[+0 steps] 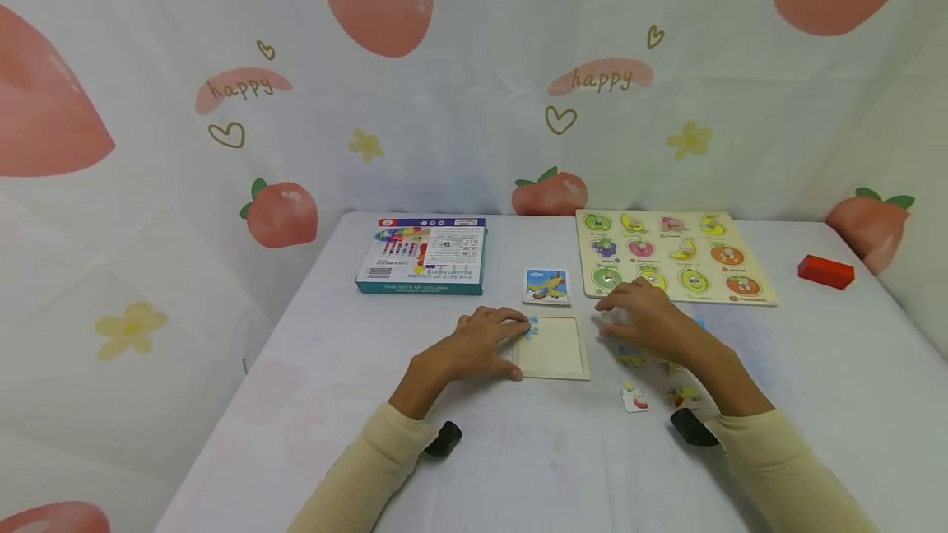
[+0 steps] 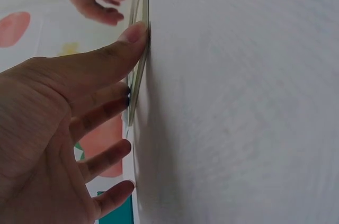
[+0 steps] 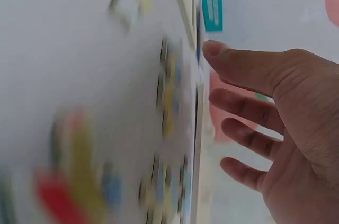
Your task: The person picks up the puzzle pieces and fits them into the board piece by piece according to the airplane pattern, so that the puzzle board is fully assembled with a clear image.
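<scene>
A square wooden puzzle tray (image 1: pixel 557 359) lies flat in the middle of the table, with a blue jigsaw piece (image 1: pixel 532 326) in its upper left corner. My left hand (image 1: pixel 481 344) rests at the tray's left side, index fingertip on that piece and thumb at the near left edge, as the left wrist view also shows. To the right of the tray my right hand (image 1: pixel 646 319) hovers over the table, fingers loosely bent and holding nothing. Loose jigsaw pieces (image 3: pixel 168 89) lie beneath and beside it, one white piece (image 1: pixel 634 399) nearest the front.
Behind the tray sits a small airplane picture puzzle (image 1: pixel 546 286). A boxed set (image 1: pixel 422 257) lies at the back left. The fruit peg board (image 1: pixel 677 257) is at the back right, close beyond my right hand, with a red block (image 1: pixel 825 271) farther right.
</scene>
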{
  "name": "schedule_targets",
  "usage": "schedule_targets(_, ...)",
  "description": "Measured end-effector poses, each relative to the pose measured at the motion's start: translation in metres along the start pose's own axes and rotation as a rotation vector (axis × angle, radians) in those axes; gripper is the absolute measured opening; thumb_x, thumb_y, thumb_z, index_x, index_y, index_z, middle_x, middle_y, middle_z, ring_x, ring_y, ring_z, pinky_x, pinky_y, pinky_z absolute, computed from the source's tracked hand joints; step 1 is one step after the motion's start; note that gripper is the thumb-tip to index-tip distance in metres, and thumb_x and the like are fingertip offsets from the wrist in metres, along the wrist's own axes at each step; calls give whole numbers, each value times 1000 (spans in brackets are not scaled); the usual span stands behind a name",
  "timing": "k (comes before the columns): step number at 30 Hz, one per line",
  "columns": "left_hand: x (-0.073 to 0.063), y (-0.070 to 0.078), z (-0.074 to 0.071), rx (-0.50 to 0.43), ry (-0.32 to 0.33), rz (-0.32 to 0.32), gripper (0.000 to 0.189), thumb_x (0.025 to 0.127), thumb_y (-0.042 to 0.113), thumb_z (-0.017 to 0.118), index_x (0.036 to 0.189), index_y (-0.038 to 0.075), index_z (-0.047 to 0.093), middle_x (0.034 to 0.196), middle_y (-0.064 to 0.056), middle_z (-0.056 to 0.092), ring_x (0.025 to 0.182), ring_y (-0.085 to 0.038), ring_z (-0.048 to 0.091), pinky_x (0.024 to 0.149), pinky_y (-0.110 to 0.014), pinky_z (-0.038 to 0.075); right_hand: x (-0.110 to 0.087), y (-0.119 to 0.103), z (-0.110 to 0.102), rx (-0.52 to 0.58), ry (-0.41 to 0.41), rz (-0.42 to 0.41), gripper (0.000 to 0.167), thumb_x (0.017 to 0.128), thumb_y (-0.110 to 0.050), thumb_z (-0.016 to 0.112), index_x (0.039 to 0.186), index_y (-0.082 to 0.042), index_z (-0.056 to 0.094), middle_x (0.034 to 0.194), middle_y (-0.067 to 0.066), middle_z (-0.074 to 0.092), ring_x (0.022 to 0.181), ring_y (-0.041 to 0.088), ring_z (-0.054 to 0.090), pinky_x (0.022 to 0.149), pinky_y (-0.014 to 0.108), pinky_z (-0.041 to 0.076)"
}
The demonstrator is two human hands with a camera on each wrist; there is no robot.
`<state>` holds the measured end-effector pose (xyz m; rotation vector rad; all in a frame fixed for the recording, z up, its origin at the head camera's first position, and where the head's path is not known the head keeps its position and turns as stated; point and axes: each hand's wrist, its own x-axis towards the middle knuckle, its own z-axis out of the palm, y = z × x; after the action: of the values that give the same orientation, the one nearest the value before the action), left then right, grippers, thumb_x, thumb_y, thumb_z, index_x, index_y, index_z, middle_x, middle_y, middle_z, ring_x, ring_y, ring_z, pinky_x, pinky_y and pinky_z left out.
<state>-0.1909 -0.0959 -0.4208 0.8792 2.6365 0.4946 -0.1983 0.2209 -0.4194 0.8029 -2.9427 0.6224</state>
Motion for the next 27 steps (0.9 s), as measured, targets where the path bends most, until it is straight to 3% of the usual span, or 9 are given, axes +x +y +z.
schedule_targets(12, 0, 0, 0, -5, 2, -11, 77, 91, 42, 84, 159, 21, 52, 163, 4, 46, 152, -27, 35, 114, -51, 33, -26, 34, -25, 16, -70, 178, 51, 86, -37, 88, 124, -5, 77, 125, 18, 74, 116, 40, 56, 97, 63, 44)
schedule_targets(19, 1, 3, -2, 2, -4, -16, 77, 91, 42, 84, 159, 21, 52, 163, 3, 46, 150, -28, 36, 111, -51, 33, -36, 45, -35, 53, -77, 258, 49, 85, -33, 87, 122, -3, 78, 131, 25, 70, 127, 49, 50, 102, 69, 42)
schedule_targets(27, 1, 4, -2, -2, -12, -24, 78, 90, 41, 85, 158, 20, 52, 162, 2, 46, 151, -30, 36, 112, -53, 34, -38, 54, -33, 63, -102, 301, 38, 87, -29, 85, 114, -4, 81, 124, 22, 71, 119, 46, 51, 94, 63, 47)
